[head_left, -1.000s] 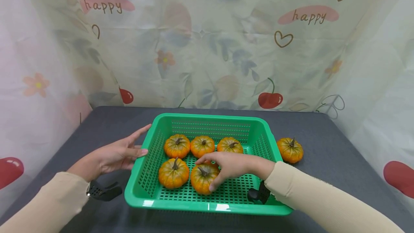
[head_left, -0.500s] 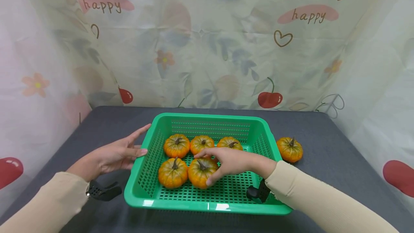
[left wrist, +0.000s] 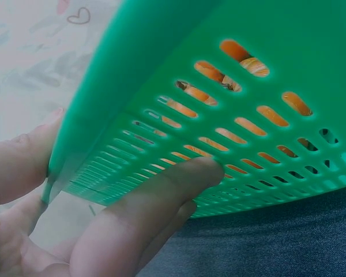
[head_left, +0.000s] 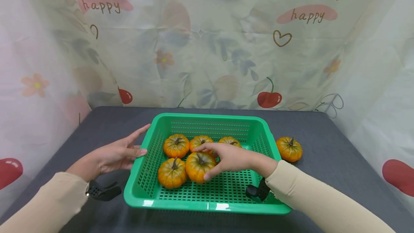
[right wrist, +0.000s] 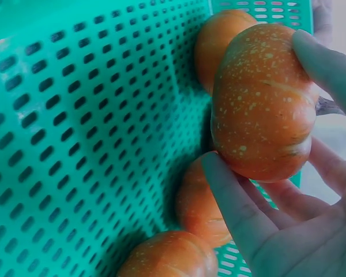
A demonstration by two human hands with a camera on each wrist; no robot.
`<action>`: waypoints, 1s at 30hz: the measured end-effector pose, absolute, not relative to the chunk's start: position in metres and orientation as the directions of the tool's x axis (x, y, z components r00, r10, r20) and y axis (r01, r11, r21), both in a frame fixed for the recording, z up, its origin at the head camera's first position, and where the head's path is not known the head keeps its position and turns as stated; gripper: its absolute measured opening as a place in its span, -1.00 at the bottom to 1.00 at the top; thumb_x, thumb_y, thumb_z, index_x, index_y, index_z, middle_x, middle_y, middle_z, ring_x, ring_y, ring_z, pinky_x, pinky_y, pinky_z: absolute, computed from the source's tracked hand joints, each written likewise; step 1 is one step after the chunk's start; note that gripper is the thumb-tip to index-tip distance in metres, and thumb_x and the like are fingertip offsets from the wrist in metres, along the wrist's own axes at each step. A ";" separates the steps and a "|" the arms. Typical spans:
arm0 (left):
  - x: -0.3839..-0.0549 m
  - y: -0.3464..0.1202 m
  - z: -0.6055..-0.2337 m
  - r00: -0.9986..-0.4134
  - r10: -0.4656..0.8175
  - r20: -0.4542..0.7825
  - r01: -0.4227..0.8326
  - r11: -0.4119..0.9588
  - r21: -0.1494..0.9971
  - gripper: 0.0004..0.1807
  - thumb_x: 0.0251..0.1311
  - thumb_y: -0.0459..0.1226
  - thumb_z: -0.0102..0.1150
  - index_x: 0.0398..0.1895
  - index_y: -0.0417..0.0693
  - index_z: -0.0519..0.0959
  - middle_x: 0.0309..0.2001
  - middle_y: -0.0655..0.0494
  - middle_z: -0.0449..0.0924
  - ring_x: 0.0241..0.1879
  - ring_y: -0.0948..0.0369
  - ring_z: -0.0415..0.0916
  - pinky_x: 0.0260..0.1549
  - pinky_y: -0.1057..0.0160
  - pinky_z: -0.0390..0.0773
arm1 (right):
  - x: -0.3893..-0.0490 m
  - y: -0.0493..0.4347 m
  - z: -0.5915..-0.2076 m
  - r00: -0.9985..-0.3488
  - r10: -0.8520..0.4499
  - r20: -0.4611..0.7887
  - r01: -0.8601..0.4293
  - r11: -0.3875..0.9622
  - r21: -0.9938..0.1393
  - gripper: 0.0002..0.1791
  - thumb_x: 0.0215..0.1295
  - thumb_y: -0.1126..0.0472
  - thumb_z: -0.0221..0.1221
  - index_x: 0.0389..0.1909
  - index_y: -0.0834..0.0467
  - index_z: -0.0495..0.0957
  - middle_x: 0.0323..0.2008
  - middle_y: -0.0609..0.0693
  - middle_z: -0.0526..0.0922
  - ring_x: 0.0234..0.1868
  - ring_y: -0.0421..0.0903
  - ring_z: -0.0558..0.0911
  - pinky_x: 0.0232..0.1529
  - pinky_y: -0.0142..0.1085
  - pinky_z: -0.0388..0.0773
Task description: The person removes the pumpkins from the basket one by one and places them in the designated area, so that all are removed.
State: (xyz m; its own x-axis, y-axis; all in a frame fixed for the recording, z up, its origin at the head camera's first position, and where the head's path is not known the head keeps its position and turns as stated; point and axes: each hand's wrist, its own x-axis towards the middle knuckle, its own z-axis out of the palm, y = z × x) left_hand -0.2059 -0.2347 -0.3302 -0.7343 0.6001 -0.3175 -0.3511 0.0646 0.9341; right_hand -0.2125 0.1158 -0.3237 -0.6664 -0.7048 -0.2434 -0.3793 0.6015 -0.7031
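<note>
My right hand (head_left: 228, 158) grips a small orange pumpkin (head_left: 199, 170) between thumb and fingers inside the green basket (head_left: 207, 207). In the right wrist view this pumpkin (right wrist: 262, 104) seems raised off the slotted floor, its speckled underside showing. Close on its left sits another pumpkin (head_left: 172, 175). Behind stand a back-left pumpkin (head_left: 176, 146), a middle pumpkin (head_left: 198, 141) and a back-right pumpkin (head_left: 230, 140), the last two partly hidden. My left hand (head_left: 114, 154) holds the basket's left rim, the thumb at the edge and the fingers against the outer wall (left wrist: 259, 144).
Outside the basket, one more pumpkin (head_left: 289, 149) lies on the dark grey tabletop (head_left: 317, 139) by the right wall. A printed curtain (head_left: 200, 46) hangs behind and on both sides. Each wrist wears a black camera, the right one (head_left: 258, 191) over the basket's front right.
My right hand has carried its pumpkin a little left and back, close to the front-left pumpkin. The view of the middle back pumpkin is now more covered. My left hand has stayed put.
</note>
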 end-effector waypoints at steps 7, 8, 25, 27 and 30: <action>-0.206 -0.235 -0.331 -0.732 0.605 -0.314 -0.355 0.055 0.933 0.02 0.39 -0.36 0.02 0.51 0.49 -0.48 0.47 -0.43 -0.18 0.12 -0.12 0.54 0.03 -0.19 0.53 | -0.211 0.118 -0.316 -0.682 -0.702 -0.205 -0.368 0.572 -0.733 -0.20 0.08 -0.04 0.41 0.35 -0.27 0.29 0.32 -0.06 0.35 0.20 -0.04 0.46 0.11 -0.16 0.51; -0.206 -0.235 -0.331 -0.731 0.606 -0.313 -0.356 0.052 0.933 0.02 0.39 -0.36 0.02 0.51 0.48 -0.48 0.47 -0.44 -0.18 0.12 -0.13 0.54 0.03 -0.19 0.53 | -0.211 0.119 -0.315 -0.685 -0.701 -0.200 -0.365 0.567 -0.738 -0.21 0.08 -0.04 0.41 0.35 -0.27 0.29 0.32 -0.06 0.35 0.20 -0.03 0.46 0.11 -0.16 0.52; -0.206 -0.235 -0.331 -0.727 0.611 -0.312 -0.363 0.044 0.931 0.01 0.39 -0.36 0.02 0.50 0.50 -0.47 0.48 -0.43 -0.20 0.12 -0.14 0.54 0.03 -0.20 0.53 | -0.203 0.132 -0.288 -0.694 -0.715 -0.087 -0.344 0.435 -0.832 -0.21 0.11 0.03 0.40 0.37 -0.17 0.29 0.25 -0.04 0.37 0.10 -0.06 0.56 0.05 -0.21 0.61; -0.206 -0.235 -0.330 -0.729 0.609 -0.313 -0.362 0.047 0.931 0.01 0.39 -0.36 0.02 0.50 0.51 -0.47 0.48 -0.43 -0.21 0.12 -0.14 0.54 0.03 -0.20 0.53 | -0.201 0.133 -0.285 -0.701 -0.709 -0.079 -0.348 0.436 -0.830 -0.21 0.11 0.02 0.40 0.38 -0.15 0.29 0.25 -0.04 0.37 0.10 -0.06 0.56 0.04 -0.24 0.62; -0.206 -0.235 -0.330 -0.730 0.607 -0.314 -0.360 0.049 0.932 0.01 0.39 -0.36 0.02 0.50 0.51 -0.47 0.48 -0.43 -0.22 0.12 -0.13 0.54 0.02 -0.19 0.53 | -0.198 0.136 -0.280 -0.712 -0.698 -0.071 -0.352 0.442 -0.825 -0.20 0.11 0.02 0.40 0.39 -0.12 0.29 0.26 -0.03 0.38 0.08 -0.06 0.58 0.00 -0.27 0.63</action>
State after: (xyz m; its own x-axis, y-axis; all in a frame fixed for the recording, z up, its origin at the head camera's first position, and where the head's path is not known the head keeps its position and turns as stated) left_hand -0.2060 -0.2347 -0.3304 -0.7299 0.6072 -0.3139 -0.3600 0.0488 0.9317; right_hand -0.1979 0.1357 -0.2797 -0.7122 -0.6984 -0.0705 -0.3515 0.4419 -0.8253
